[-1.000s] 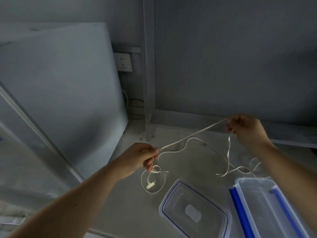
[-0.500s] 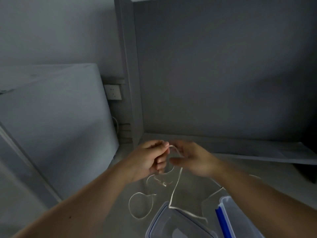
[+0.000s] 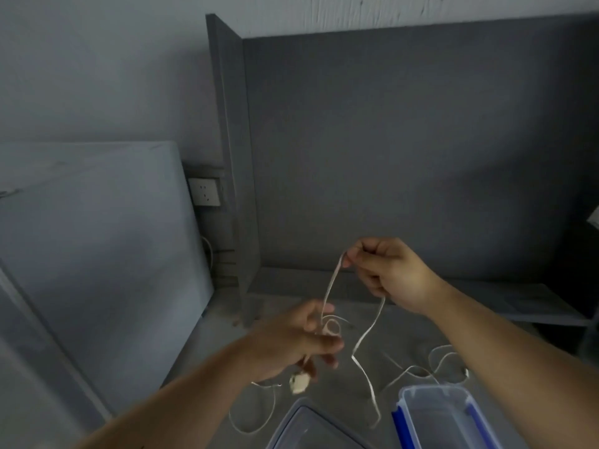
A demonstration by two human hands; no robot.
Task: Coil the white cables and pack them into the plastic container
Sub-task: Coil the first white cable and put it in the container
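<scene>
My left hand [image 3: 298, 338] grips a small coil of a flat white cable [image 3: 366, 338], and the cable's plug [image 3: 299, 383] dangles below it. My right hand [image 3: 385, 273], higher and further right, pinches the same cable, which runs taut down to the coil. From my right hand the loose tail drops toward the floor beside the clear plastic container [image 3: 437, 416] with blue clips at the bottom right. A second thin white cable [image 3: 437, 364] lies in loops on the floor behind the container.
The container's clear lid [image 3: 308, 429] lies on the floor left of the container. A grey panel [image 3: 97, 254] leans at the left, with a wall socket [image 3: 205, 191] behind it. A dark grey shelf unit [image 3: 389, 157] stands ahead.
My hands were together half a second ago. My right hand has since risen and moved right, drawing out a length of cable, while my left hand dropped a little with the coil.
</scene>
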